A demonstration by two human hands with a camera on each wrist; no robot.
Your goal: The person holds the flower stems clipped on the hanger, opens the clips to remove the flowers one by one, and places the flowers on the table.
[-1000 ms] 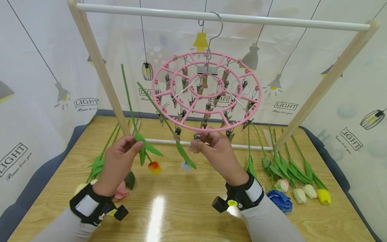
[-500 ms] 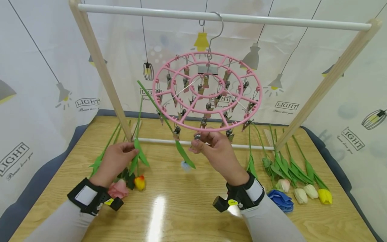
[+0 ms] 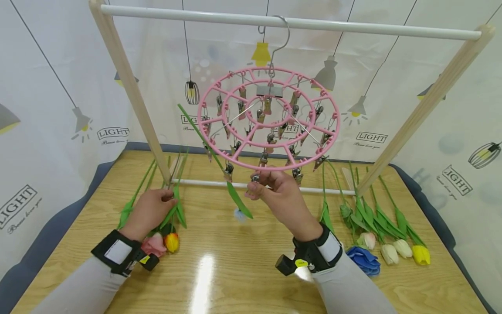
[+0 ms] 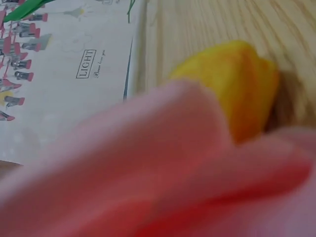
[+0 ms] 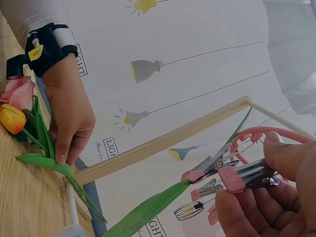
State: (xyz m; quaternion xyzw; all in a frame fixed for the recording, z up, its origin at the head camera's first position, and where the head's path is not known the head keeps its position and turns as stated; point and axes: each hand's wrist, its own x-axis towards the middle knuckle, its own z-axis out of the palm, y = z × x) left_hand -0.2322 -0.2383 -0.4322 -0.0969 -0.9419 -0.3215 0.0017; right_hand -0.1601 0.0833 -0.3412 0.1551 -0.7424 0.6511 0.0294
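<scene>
My left hand point(image 3: 149, 213) is low over the table at the left, its thumb and fingers pinching the stem and leaf of an orange-yellow tulip point(image 3: 171, 242). The tulip lies beside a pink rose point(image 3: 154, 245), whose blurred petals point(image 4: 148, 163) fill much of the left wrist view. At the front rim of a pink round clip hanger point(image 3: 246, 143), my right hand point(image 3: 284, 203) pinches a metal clip with pink tips point(image 5: 242, 175). Left of it, another clip point(image 3: 228, 171) holds a green stem with a long leaf point(image 3: 240, 200) and a pale blue flower point(image 3: 240, 214) dangling.
The hanger hooks over the white top bar point(image 3: 353, 26) of a wooden-legged rack point(image 3: 133, 91). Several flowers lie on the table at the right, including a blue rose point(image 3: 364, 260) and a yellow tulip point(image 3: 421, 255). A lamp-patterned cloth point(image 3: 392, 87) hangs behind.
My left hand has lowered the orange-yellow tulip from beside the hanger, leftward and down to the table by the pink rose. My right hand has stayed at its clip.
</scene>
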